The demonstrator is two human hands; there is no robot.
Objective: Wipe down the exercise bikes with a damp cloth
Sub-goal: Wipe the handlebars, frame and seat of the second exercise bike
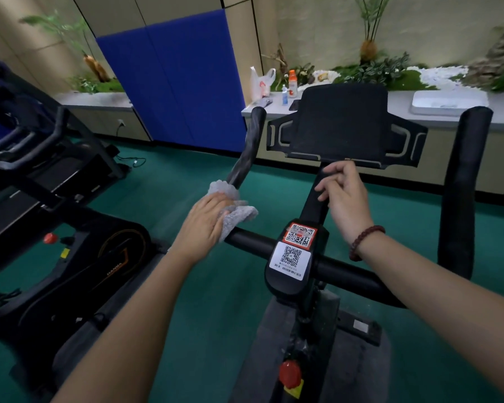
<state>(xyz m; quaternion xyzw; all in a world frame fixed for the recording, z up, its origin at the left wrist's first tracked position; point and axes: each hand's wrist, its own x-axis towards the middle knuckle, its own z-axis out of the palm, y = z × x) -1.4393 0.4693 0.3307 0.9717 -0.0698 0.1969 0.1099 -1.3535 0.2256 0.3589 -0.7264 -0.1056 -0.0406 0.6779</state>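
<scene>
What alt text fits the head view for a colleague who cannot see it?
A person's left hand grips a grey cloth against the bend of an exercise bike's left handlebar, while the right hand holds the console stem under the black tablet holder. A second bike stands to the left.

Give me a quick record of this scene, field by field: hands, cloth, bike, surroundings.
Left hand: grips the grey cloth against the handlebar at its left bend
Right hand: fingers curled over the stem below the tablet holder
Bike markings: QR stickers at the centre, red knob lower down
Surroundings: second bike at left, green floor
</scene>
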